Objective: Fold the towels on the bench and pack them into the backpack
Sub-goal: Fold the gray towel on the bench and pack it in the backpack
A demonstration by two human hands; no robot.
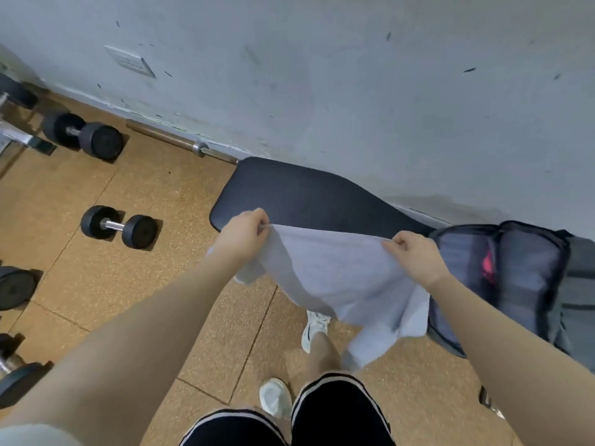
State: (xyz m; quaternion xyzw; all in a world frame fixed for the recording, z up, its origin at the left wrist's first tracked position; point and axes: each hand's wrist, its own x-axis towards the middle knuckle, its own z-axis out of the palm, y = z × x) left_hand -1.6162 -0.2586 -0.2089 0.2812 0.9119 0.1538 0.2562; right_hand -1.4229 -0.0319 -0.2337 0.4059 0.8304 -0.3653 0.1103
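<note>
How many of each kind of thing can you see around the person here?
Towel: 1, pinched by left hand and right hand
Bench: 1
Backpack: 1, open
Dumbbells fully in view: 2
Barbell: 1
Total: 6; more weights are cut off at the left edge.

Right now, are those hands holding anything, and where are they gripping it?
Both pinch one pale towel by its top edge: left hand at one corner, right hand at the other.
</note>
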